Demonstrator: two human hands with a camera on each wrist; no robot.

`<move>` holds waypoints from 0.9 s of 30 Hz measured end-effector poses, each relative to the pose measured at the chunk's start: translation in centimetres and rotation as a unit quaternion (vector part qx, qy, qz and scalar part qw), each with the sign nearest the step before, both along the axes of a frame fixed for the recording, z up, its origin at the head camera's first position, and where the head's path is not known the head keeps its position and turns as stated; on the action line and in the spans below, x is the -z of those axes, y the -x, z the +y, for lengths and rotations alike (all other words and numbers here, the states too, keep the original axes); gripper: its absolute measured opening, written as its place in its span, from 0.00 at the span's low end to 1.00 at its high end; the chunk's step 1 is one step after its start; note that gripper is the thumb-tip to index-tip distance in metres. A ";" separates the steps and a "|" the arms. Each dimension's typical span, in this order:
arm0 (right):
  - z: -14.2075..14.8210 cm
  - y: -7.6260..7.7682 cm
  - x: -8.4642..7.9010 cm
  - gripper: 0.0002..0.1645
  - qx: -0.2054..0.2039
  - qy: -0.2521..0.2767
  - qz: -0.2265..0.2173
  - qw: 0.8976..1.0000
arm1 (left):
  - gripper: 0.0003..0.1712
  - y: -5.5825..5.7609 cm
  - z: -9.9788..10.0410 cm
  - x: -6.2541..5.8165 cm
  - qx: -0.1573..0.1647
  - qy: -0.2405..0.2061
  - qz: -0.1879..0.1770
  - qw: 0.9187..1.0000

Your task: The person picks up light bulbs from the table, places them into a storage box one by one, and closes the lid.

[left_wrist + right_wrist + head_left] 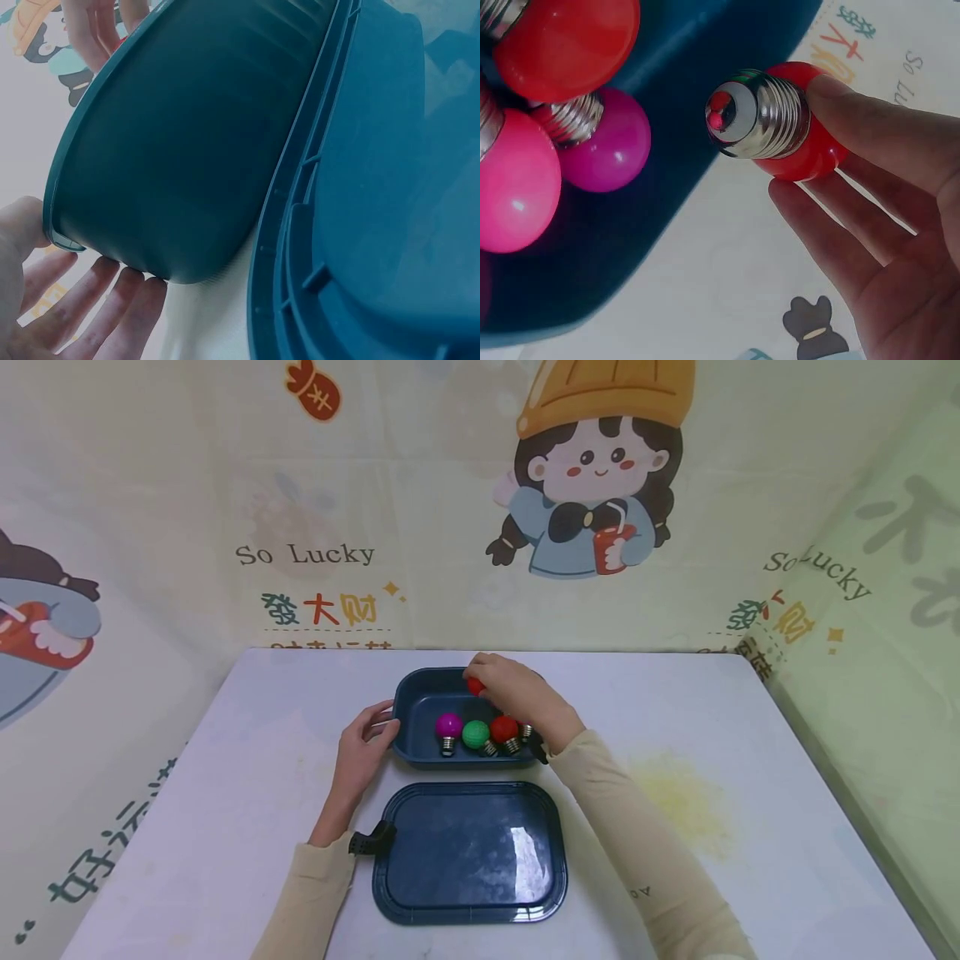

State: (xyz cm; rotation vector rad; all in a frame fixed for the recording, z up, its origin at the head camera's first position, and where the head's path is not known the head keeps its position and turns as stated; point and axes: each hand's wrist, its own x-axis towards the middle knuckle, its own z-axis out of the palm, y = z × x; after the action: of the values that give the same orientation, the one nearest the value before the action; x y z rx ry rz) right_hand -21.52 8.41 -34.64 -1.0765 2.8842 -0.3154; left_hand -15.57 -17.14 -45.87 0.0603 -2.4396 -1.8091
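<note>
My right hand (pixel 513 689) pinches a red light bulb (pixel 810 161) by its round globe, near the back rim of a dark blue rounded box (pixel 420 762). The bulb's silver screw base points toward the right wrist camera. Inside the box lie a magenta bulb (pixel 448 725), a green bulb (pixel 476 734) and another red bulb (pixel 504 728). The right wrist view also has a pink bulb (pixel 514 187) there. My left hand (pixel 363 747) touches the box's left end, thumb by the rim and spread fingers against the outer wall. My right hand and sleeve hide the box's right side.
In front of the box lies a dark blue rounded lid-like tray (pixel 465 852), its rim close to the box. Both stand on a white table (pixel 270 735) with a yellow stain at right. Printed cloth (pixel 435 527) hangs behind and at the sides.
</note>
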 end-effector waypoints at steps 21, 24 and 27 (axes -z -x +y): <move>-2.0 1.1 1.5 0.22 -0.010 -0.019 -0.027 0.999 | 0.24 -1.4 1.0 -3.5 0.004 0.009 -0.009 1.000; -2.2 1.3 1.7 0.22 -0.010 -0.022 -0.032 0.999 | 0.25 -1.5 1.1 -3.7 0.007 0.008 -0.008 1.000; -2.3 1.4 1.8 0.22 -0.009 -0.025 -0.035 0.999 | 0.25 -1.5 1.0 -3.7 0.007 0.005 -0.010 1.000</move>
State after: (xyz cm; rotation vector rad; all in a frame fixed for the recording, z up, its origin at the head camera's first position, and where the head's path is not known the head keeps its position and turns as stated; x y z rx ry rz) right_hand -22.92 6.10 -36.44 -1.0613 2.8033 -0.2723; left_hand -14.07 -16.09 -42.20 0.0599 -2.4681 -1.8119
